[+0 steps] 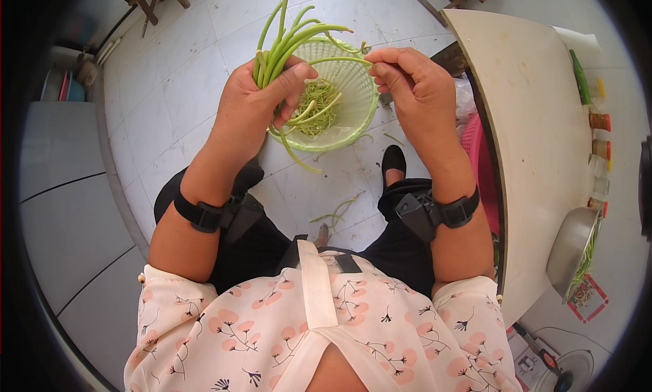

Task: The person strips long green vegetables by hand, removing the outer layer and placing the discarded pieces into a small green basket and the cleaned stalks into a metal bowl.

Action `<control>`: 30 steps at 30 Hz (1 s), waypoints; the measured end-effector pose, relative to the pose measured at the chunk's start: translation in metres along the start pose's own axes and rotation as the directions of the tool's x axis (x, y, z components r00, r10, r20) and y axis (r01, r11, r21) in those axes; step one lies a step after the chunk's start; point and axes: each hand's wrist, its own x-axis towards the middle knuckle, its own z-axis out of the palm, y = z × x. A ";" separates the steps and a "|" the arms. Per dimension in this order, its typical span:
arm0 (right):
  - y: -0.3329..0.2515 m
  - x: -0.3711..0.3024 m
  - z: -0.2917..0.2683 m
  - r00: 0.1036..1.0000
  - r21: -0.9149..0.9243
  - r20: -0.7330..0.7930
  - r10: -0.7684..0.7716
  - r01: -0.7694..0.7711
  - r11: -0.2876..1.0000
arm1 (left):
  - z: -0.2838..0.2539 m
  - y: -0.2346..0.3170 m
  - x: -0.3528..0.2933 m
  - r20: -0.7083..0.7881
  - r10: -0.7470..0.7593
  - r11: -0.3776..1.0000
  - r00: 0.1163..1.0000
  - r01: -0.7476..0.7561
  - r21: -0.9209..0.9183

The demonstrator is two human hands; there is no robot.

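Note:
My left hand [248,103] is closed round a bunch of long green vegetable stems [280,52]; their upper ends fan out and curl, and a few ends hang below the fist. One stem [339,59] runs across from the bunch to my right hand [420,90], whose thumb and forefinger pinch its tip. Beneath both hands, on the floor, stands a pale green plastic basket [370,113]. Short pieces of green stem [319,117] lie in a heap inside it, partly hidden by my left hand and the bunch.
Loose stems [334,217] lie on the tiled floor [183,73] by my feet. To the right is a pale tabletop [523,154] with small jars [600,121] and a metal bowl [569,246] of greens at its far side. A pink basket [479,161] sits under it; grey cabinets [68,161] stand left.

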 end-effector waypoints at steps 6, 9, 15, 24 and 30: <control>0.000 0.001 -0.003 0.991 -0.136 0.122 0.061 -0.044 0.990 | -0.002 0.000 0.000 0.005 0.014 1.000 1.000 -0.014 -0.018; 0.000 0.001 -0.003 0.989 -0.069 0.125 0.077 -0.069 0.995 | -0.005 -0.001 0.001 0.017 0.026 0.999 1.000 -0.025 -0.020; -0.003 0.001 -0.001 0.980 0.026 0.105 0.167 -0.170 0.985 | -0.005 -0.001 0.000 0.002 0.020 1.000 1.000 -0.020 -0.002; 0.000 0.000 -0.003 0.980 -0.038 0.150 0.133 -0.128 0.991 | -0.004 -0.004 0.001 -0.023 0.072 0.997 0.997 -0.072 -0.010; -0.005 -0.001 -0.004 0.993 -0.236 0.109 0.040 -0.013 0.972 | 0.000 -0.004 -0.001 -0.025 0.048 0.999 0.999 -0.048 0.019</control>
